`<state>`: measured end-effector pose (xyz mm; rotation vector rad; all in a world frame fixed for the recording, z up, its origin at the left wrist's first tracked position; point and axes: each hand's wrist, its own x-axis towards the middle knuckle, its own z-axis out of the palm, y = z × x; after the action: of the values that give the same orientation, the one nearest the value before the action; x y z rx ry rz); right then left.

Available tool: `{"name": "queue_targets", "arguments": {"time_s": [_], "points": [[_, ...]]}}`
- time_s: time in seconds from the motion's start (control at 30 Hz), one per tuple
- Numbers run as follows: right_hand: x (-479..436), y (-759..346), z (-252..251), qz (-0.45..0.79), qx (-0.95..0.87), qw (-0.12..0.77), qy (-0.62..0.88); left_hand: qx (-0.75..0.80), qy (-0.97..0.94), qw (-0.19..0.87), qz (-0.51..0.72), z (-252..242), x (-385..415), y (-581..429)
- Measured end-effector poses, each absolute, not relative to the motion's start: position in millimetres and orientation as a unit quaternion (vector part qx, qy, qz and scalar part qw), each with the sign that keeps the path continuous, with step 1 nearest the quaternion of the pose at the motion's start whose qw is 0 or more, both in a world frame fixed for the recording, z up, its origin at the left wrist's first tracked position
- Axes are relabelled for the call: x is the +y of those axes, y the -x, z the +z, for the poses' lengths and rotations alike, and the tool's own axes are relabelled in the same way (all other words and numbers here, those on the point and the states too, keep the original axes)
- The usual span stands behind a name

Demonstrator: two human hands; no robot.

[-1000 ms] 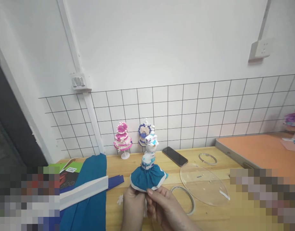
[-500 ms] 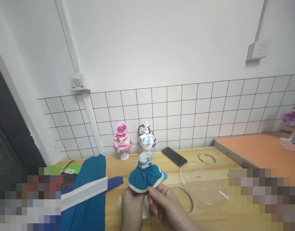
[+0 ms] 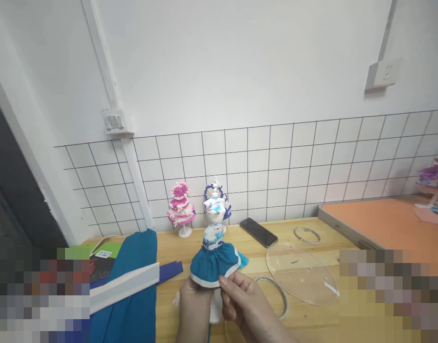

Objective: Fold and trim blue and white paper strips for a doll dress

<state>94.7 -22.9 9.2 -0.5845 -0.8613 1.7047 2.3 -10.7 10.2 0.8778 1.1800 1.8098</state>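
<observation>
Here, the right hand (image 3: 246, 296) pinches the skirt (image 3: 214, 266), the left hand (image 3: 194, 299) beneath, grip hidden; a disc (image 3: 292, 280) bears scraps (image 3: 332, 288).

mannequin (image 3: 214, 233) more upright, shifted slightly left

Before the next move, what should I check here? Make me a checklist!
Right hand pinches the hem of the white-edged teal cloth skirt: ok.
Skirt sits around the small blue-blotched white mannequin: ok.
Grip of the left hand beneath the skirt: cannot tell; fingers mostly hidden.
Round grey ring nearest the right hand is clear of it: cannot tell; they overlap in view.
Flat black rectangular phone apart from both hands: ok.
</observation>
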Motion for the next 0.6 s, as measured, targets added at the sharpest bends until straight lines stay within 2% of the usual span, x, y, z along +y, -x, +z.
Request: {"name": "queue_targets", "arguments": {"time_s": [0.23, 0.6], "points": [[-21, -103, 21, 0.724, -0.316, 0.565, 0.238, 0.448, -0.357, 0.441, 0.691, 4, -8, 0], [-23, -102, 17, 0.728, -0.32, 0.562, 0.227, 0.443, -0.339, 0.438, 0.705, -1, -7, -5]]}}
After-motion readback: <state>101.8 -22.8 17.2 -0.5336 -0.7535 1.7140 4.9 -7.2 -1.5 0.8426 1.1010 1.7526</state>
